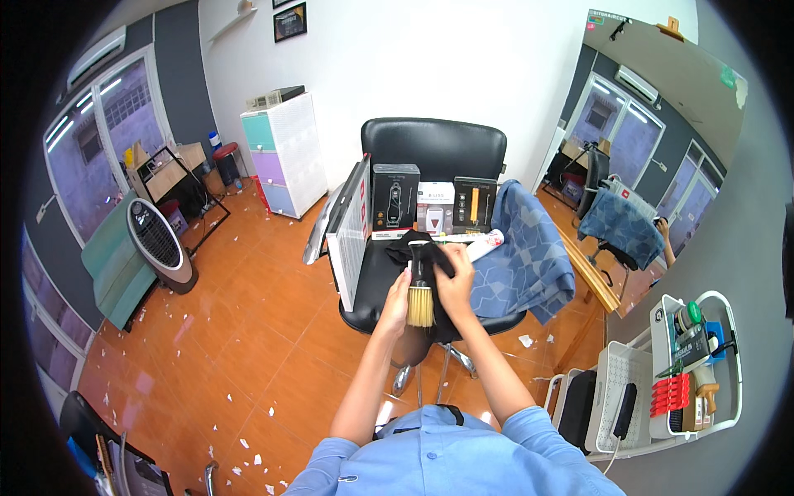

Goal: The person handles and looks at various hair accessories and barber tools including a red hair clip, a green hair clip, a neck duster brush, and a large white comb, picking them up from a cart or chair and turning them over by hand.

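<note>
A neck duster brush [420, 304] with pale bristles pointing down is held in front of a black barber chair [434, 139]. My left hand [397, 304] grips it from the left side. Around a black cloth [441, 263], my right hand [456, 279] closes at the right of the brush's dark handle. Beyond the hands, a boxed hair clipper [395, 198], a white shaver box [435, 211] and a black box with a gold trimmer picture [474, 206] stand on the seat. A white tube [486, 245] lies before them.
A blue patterned cape [524, 260] drapes over the chair's right side; a flat white box [350, 248] stands at its left. A white trolley [626, 409] with combs and bottles is at right, near a leaning mirror [657, 142]. An air cooler [158, 242] stands left. Paper scraps lie on the tiles.
</note>
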`<state>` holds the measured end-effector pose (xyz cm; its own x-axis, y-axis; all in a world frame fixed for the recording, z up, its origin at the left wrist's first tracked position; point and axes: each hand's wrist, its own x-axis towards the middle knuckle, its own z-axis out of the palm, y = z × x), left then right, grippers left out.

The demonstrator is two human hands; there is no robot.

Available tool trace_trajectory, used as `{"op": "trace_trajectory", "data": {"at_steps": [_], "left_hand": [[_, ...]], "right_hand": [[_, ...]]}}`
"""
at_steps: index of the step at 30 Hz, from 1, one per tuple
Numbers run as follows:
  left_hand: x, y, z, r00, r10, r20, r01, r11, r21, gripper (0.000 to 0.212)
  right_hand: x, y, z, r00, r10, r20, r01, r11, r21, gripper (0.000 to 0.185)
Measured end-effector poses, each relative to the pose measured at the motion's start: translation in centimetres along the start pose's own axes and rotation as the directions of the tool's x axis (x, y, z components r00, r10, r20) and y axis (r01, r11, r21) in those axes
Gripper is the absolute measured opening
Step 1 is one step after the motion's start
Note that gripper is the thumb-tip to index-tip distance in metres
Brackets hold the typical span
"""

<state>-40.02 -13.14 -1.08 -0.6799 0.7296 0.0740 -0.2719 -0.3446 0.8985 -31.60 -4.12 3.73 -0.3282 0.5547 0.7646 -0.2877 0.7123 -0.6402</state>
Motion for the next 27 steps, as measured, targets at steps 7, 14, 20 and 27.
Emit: {"op": "trace_trajectory", "data": {"at_steps": [7,14,20,27], "left_hand": [[-1.2,3.4,0.0,0.989,-0.135,-0.056,0.135,0.991,0.010,0.042],[-0.3,3.7,-0.2,0.989,0.137,-0.061,-0.135,0.990,0.032,0.034],[-0.8,3.2,0.5,1.000,-0.016,0.003,0.016,0.988,0.151,0.043],[0.1,3.1,-0.4,0.998,0.038,-0.047,-0.037,0.999,0.038,0.038]], "right_hand": [[0.0,-0.8,-0.8,0.954,-0.142,0.262,0.155,0.987,-0.030,0.044],[-1.6,-2.0,0.4,0.981,-0.128,0.143,0.128,0.992,0.007,0.040],[0.6,-2.3,0.1,0.991,0.037,-0.129,-0.042,0.998,-0.039,0.028],[0.0,-3.0,-0.9,0.937,-0.122,0.328,0.126,0.992,0.008,0.046]]}}
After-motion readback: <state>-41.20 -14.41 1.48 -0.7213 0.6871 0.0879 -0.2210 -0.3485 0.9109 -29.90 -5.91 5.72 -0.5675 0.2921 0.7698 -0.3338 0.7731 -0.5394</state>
